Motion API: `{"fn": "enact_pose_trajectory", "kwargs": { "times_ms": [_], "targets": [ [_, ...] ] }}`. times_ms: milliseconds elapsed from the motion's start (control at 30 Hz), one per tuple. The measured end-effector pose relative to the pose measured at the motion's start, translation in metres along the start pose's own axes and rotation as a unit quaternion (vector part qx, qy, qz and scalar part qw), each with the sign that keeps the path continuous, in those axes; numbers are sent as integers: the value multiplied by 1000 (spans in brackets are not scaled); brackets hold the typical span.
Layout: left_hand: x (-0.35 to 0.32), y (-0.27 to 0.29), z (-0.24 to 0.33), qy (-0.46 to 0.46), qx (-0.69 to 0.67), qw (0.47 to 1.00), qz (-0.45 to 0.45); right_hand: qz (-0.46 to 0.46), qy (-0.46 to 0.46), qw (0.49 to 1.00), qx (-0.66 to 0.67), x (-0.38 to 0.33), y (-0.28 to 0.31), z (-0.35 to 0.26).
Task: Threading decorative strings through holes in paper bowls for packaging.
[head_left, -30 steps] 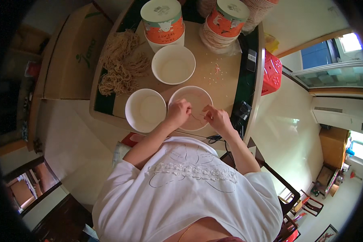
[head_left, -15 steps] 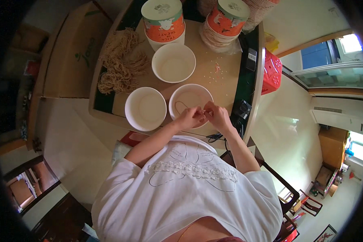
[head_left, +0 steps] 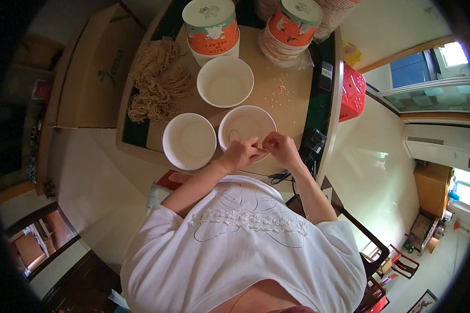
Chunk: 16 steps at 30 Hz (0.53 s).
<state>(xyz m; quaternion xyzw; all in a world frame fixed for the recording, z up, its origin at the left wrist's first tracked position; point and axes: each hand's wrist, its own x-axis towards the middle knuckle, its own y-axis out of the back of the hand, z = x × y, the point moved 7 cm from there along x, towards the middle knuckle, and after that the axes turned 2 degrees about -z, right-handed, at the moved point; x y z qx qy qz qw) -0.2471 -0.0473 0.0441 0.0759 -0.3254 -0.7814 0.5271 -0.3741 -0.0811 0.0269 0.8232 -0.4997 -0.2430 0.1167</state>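
Note:
Over the near side of a white paper bucket (head_left: 247,116) my two hands are close together. My left hand (head_left: 242,153) is closed in a pinch on a thin brown cord, and a loop of this cord (head_left: 235,135) hangs inside the bucket. Beside it, my right hand (head_left: 281,148) is closed too, fingertips pressed together near the rim; what it pinches is too small to make out. Left of this bucket stands another white bucket (head_left: 189,141), and a third white bucket (head_left: 225,82) is just behind. Both look hollow and face upward.
A heap of brown cords (head_left: 159,81) lies at the table's left. Stacked orange printed buckets (head_left: 212,39) stand at the back, with more bagged ones (head_left: 292,31) to their right. Small pink and white bits (head_left: 282,91) are scattered near a black device (head_left: 315,140). A cardboard box (head_left: 96,68) stands left.
My hands have drawn slightly apart at the fingertips. The cord loop inside the bucket has become smaller and rounder. The buckets have hardly moved.

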Motion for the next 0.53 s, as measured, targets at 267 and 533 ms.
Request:
{"fn": "enact_pose_trajectory", "kwargs": {
  "times_ms": [267,533],
  "targets": [
    [-1,-3,7,-18,155,988,-18,34,24,997,-61,-7,4,-17],
    [1,-14,-18,119,-82,989,-41,74,31,991,-104,-15,5,-14]
  ]
}}
